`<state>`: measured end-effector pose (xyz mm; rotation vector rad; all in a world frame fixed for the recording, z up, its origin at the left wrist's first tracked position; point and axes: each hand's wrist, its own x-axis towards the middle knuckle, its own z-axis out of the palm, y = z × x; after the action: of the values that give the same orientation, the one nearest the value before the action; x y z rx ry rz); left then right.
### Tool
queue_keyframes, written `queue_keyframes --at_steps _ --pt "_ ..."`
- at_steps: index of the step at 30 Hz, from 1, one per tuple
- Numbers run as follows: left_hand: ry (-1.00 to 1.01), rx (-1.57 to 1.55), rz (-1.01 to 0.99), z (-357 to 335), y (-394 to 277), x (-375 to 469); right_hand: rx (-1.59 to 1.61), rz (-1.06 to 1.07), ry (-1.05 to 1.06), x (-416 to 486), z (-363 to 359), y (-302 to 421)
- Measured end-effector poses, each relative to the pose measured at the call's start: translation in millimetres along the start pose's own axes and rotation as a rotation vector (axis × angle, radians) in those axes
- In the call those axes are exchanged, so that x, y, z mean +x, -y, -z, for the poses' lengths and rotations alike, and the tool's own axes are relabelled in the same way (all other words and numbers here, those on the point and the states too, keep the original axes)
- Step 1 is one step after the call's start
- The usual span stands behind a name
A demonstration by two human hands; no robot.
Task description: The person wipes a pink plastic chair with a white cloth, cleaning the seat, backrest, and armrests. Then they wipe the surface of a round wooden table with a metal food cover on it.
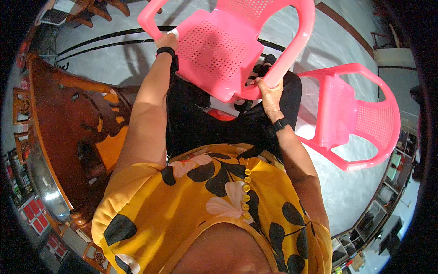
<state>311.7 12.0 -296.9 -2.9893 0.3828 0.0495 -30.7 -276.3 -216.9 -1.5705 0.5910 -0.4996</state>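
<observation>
In front of me a pink plastic armchair [214, 51] with a perforated seat is tilted, its back at the top edge of the view. My left hand [166, 40] grips it low on one arm, at the left side of the seat. Something small and white [175, 33] shows at that hand's fingers; what it is I cannot tell. My right hand [271, 94] is closed around the lower end of the other arm, near the seat's corner. Both wrists wear dark bands. Beneath the chair, my black-trousered legs [219, 130] are spread apart.
A second pink plastic armchair [337, 116] stands at my right. Close on my left is a carved wooden armchair [68, 126]. Pale glossy floor [356, 191] extends around, with shelving [376, 209] along the right rim. A red surface [221, 115] shows between my legs.
</observation>
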Motion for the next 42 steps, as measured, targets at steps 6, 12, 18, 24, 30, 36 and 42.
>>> queue_keyframes --at_steps 6,12,18,24,30,36,42 --pt "0.250 -0.085 -0.330 10 -50 -87 0.089 -0.032 0.014 2 0 -3" --pt "0.065 -0.485 -0.549 15 -131 -207 0.098 -0.090 0.005 2 0 -2" --pt "0.101 -0.760 -0.730 26 -194 -237 0.026 -0.010 -0.024 3 -3 5" --pt "-0.022 -0.697 -0.638 7 -244 -159 0.136 -0.071 -0.024 2 -5 12" --pt "0.344 -0.686 -0.713 32 -194 -207 0.100 -0.078 -0.038 0 -5 6" --pt "0.320 -0.560 -0.889 27 -140 -241 0.155 -0.072 -0.012 -3 -5 4" --pt "0.169 -0.884 -0.732 6 -175 -207 0.221 -0.100 0.020 -4 -5 3"
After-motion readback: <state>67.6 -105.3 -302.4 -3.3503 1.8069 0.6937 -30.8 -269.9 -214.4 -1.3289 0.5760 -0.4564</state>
